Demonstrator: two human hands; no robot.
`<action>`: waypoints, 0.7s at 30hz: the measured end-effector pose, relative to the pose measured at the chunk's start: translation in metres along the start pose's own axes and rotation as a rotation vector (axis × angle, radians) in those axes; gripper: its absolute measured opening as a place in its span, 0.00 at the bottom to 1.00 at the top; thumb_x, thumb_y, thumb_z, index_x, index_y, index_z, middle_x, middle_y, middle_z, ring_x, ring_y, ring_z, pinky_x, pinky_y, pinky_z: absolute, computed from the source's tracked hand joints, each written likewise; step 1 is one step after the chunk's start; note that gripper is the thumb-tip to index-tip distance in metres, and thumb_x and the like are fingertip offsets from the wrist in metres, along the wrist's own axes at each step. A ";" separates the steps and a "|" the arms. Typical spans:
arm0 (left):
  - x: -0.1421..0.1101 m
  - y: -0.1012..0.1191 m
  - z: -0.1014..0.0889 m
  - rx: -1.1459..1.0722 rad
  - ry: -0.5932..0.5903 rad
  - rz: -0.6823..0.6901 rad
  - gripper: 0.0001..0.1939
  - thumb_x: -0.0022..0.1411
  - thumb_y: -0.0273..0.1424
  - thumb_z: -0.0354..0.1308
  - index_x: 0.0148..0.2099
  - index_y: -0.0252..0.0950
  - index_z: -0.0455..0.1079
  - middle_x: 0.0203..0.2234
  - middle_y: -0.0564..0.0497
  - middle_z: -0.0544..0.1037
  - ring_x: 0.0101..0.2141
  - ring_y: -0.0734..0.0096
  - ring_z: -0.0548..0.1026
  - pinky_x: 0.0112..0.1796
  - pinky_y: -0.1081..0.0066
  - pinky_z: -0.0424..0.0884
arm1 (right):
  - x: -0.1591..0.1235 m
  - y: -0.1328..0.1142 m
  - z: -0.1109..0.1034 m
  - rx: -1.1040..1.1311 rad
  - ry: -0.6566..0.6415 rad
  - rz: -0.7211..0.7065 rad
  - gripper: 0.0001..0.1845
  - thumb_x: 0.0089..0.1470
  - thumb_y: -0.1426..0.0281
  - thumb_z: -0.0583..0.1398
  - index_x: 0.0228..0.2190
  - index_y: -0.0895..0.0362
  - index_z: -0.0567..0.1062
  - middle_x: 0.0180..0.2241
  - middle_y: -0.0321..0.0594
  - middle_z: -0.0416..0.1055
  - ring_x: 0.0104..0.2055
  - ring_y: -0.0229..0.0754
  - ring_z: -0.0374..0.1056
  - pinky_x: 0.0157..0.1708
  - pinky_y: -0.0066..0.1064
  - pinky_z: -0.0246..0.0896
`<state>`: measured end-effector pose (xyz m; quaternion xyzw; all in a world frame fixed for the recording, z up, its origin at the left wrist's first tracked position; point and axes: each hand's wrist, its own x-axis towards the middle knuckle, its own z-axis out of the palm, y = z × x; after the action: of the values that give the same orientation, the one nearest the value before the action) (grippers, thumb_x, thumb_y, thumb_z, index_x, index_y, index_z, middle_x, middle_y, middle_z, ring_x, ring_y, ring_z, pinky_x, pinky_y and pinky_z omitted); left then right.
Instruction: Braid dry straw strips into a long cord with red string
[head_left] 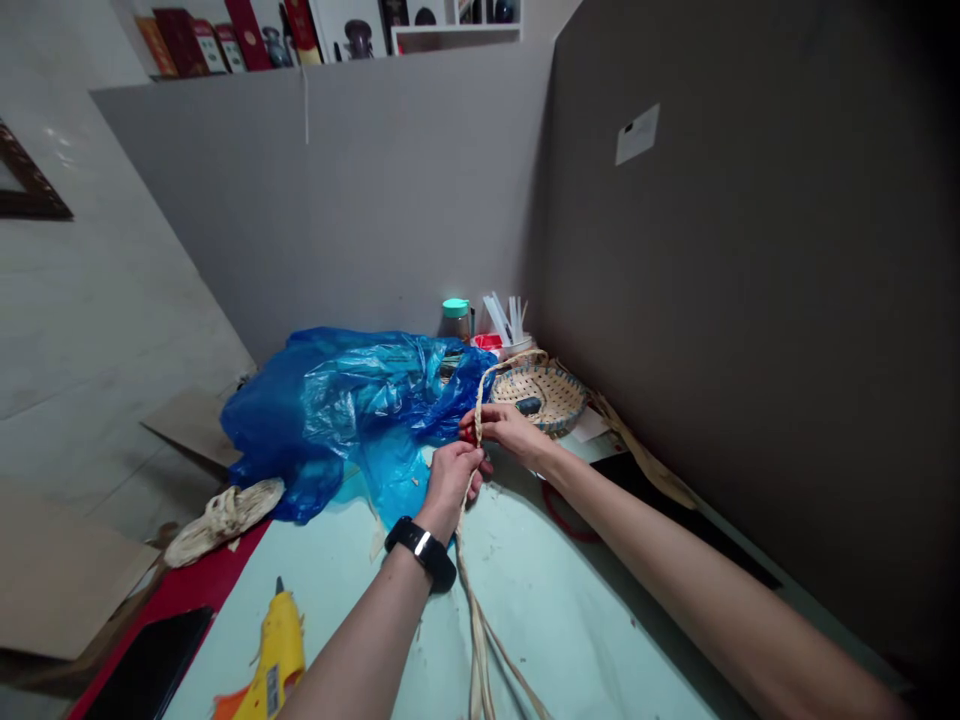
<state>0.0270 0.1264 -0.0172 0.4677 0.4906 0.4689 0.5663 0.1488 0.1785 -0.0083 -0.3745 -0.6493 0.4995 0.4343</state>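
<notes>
A pale plaited straw braid runs upright between my hands and curls over at its top. Its loose strands hang down across the table toward me. My left hand, with a black band on the wrist, is closed round the braid at its lower part. Just above it, my right hand pinches the braid with its fingers. Something small and red shows beside the right fingertips; its kind is hidden.
A blue plastic bag spreads behind my hands. A woven basket sits behind the right hand. At the left lie a yellow glue gun, a straw sandal and a black phone. A grey partition rises at right.
</notes>
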 end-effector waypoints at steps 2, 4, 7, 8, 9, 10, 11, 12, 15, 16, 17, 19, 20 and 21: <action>0.000 -0.002 0.001 -0.003 0.004 0.003 0.07 0.50 0.29 0.57 0.23 0.32 0.66 0.10 0.55 0.66 0.09 0.83 0.57 0.12 0.78 0.48 | -0.005 -0.003 -0.001 0.071 -0.005 0.010 0.10 0.42 0.72 0.57 0.31 0.60 0.74 0.28 0.41 0.74 0.33 0.40 0.71 0.36 0.31 0.64; 0.000 -0.003 0.002 -0.011 0.002 0.010 0.06 0.50 0.29 0.58 0.26 0.32 0.67 0.13 0.54 0.69 0.10 0.83 0.58 0.12 0.78 0.49 | -0.010 -0.004 -0.003 0.115 0.031 0.002 0.13 0.42 0.71 0.59 0.34 0.59 0.72 0.32 0.41 0.74 0.34 0.40 0.71 0.38 0.31 0.64; 0.001 -0.005 0.002 -0.022 -0.008 0.026 0.06 0.49 0.28 0.57 0.31 0.31 0.69 0.18 0.52 0.73 0.11 0.83 0.61 0.12 0.78 0.52 | -0.013 0.001 -0.005 0.142 0.110 -0.006 0.19 0.39 0.69 0.64 0.37 0.58 0.68 0.32 0.37 0.71 0.32 0.37 0.69 0.36 0.29 0.63; 0.001 -0.005 0.001 -0.026 -0.010 0.033 0.06 0.49 0.27 0.57 0.32 0.31 0.69 0.19 0.51 0.74 0.12 0.83 0.61 0.13 0.78 0.53 | -0.013 0.004 -0.005 0.146 0.130 -0.001 0.20 0.38 0.69 0.65 0.37 0.58 0.67 0.31 0.36 0.70 0.31 0.37 0.68 0.35 0.29 0.63; 0.001 -0.006 0.001 -0.029 -0.011 0.039 0.06 0.49 0.27 0.57 0.32 0.31 0.69 0.20 0.51 0.74 0.12 0.83 0.61 0.13 0.79 0.54 | -0.012 0.006 -0.005 0.147 0.144 0.005 0.21 0.38 0.68 0.65 0.36 0.58 0.66 0.31 0.35 0.70 0.30 0.37 0.68 0.33 0.29 0.63; 0.001 -0.006 0.001 -0.030 -0.012 0.044 0.06 0.49 0.27 0.57 0.32 0.31 0.69 0.21 0.51 0.74 0.12 0.83 0.62 0.13 0.79 0.54 | -0.011 0.008 -0.005 0.146 0.153 0.013 0.22 0.37 0.68 0.66 0.36 0.58 0.66 0.30 0.35 0.69 0.29 0.36 0.67 0.32 0.29 0.63; 0.001 -0.006 0.000 -0.031 -0.012 0.049 0.06 0.49 0.28 0.57 0.31 0.31 0.68 0.20 0.52 0.74 0.12 0.83 0.62 0.13 0.79 0.54 | -0.010 0.010 -0.005 0.141 0.160 0.020 0.22 0.36 0.68 0.66 0.35 0.58 0.66 0.29 0.34 0.69 0.28 0.36 0.67 0.31 0.29 0.62; 0.001 -0.007 0.000 -0.030 -0.010 0.055 0.05 0.48 0.28 0.58 0.30 0.32 0.68 0.19 0.53 0.73 0.12 0.83 0.62 0.14 0.79 0.54 | -0.009 0.011 -0.005 0.133 0.165 0.027 0.22 0.36 0.68 0.66 0.34 0.58 0.66 0.28 0.33 0.69 0.27 0.36 0.66 0.30 0.29 0.62; 0.001 -0.008 -0.001 -0.027 0.004 0.075 0.05 0.48 0.28 0.58 0.30 0.32 0.68 0.15 0.56 0.70 0.12 0.82 0.61 0.14 0.79 0.54 | -0.007 0.012 -0.007 0.097 0.178 0.036 0.15 0.38 0.69 0.65 0.30 0.59 0.67 0.22 0.31 0.67 0.24 0.35 0.64 0.27 0.27 0.59; 0.001 -0.008 -0.001 -0.028 0.009 0.081 0.05 0.48 0.28 0.58 0.30 0.32 0.67 0.14 0.56 0.69 0.12 0.82 0.61 0.14 0.79 0.54 | -0.008 0.012 -0.008 0.086 0.177 0.040 0.13 0.38 0.69 0.64 0.29 0.59 0.68 0.21 0.31 0.67 0.23 0.35 0.63 0.26 0.26 0.58; 0.001 -0.008 0.000 -0.029 0.013 0.087 0.05 0.48 0.28 0.58 0.30 0.32 0.67 0.15 0.56 0.70 0.12 0.82 0.61 0.13 0.79 0.54 | -0.008 0.011 -0.010 0.077 0.174 0.044 0.11 0.39 0.70 0.63 0.27 0.59 0.69 0.21 0.31 0.67 0.23 0.34 0.63 0.25 0.26 0.58; 0.000 -0.007 0.000 -0.034 0.019 0.092 0.05 0.48 0.28 0.58 0.30 0.32 0.67 0.17 0.54 0.72 0.12 0.82 0.61 0.13 0.79 0.54 | -0.010 0.011 -0.014 0.064 0.171 0.056 0.07 0.39 0.71 0.63 0.25 0.60 0.70 0.21 0.32 0.68 0.23 0.34 0.62 0.24 0.25 0.57; 0.000 -0.007 0.001 -0.037 0.021 0.093 0.05 0.48 0.28 0.57 0.30 0.32 0.66 0.19 0.53 0.73 0.12 0.82 0.62 0.13 0.79 0.54 | -0.010 0.012 -0.015 0.060 0.178 0.059 0.06 0.39 0.71 0.62 0.24 0.60 0.71 0.20 0.33 0.68 0.23 0.34 0.62 0.23 0.25 0.57; 0.000 -0.007 0.001 -0.038 0.022 0.094 0.05 0.48 0.28 0.57 0.30 0.32 0.66 0.19 0.52 0.74 0.12 0.82 0.62 0.13 0.79 0.54 | -0.011 0.012 -0.016 0.059 0.194 0.060 0.05 0.38 0.72 0.62 0.23 0.60 0.71 0.21 0.33 0.69 0.23 0.34 0.63 0.23 0.24 0.56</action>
<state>0.0287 0.1252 -0.0239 0.4739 0.4653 0.5095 0.5471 0.1683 0.1768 -0.0204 -0.4274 -0.5777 0.4927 0.4908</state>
